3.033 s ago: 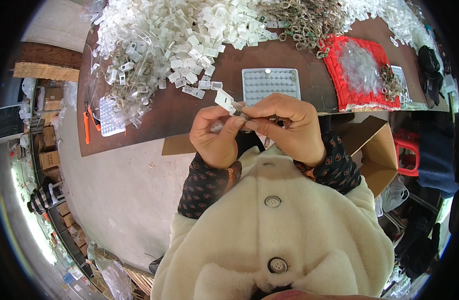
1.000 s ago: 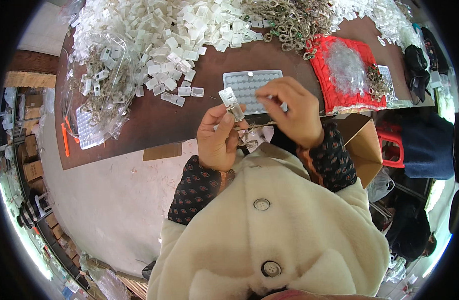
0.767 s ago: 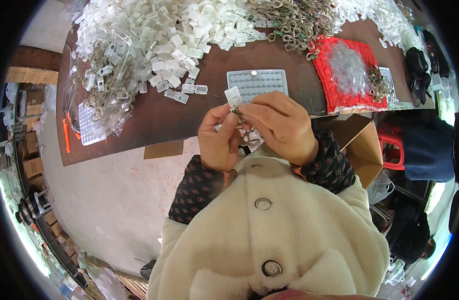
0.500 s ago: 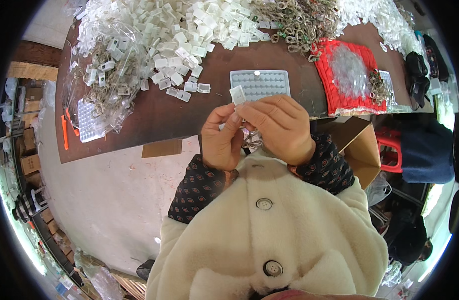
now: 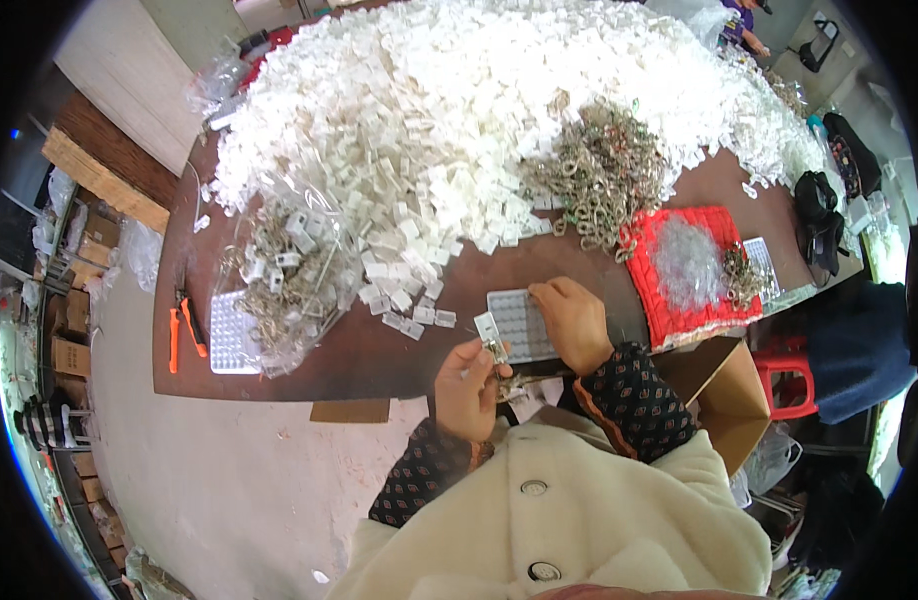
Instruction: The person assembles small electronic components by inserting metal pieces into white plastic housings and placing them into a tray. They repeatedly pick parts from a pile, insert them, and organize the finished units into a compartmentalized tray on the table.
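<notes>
A small, glossy white rectangular plastic casing (image 5: 487,328) sits tilted upward, pinched between the thumb and fingers of the upright left hand (image 5: 468,390), while the bent-fingered right hand (image 5: 576,325), its grip unclear, covers part of a pale, dimpled rectangular tray (image 5: 517,335).

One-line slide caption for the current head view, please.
Left hand holding a white plastic piece, right hand at a pale dimpled tray on the brown table.

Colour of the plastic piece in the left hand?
The plastic piece is white; the head view shows it best.
</notes>
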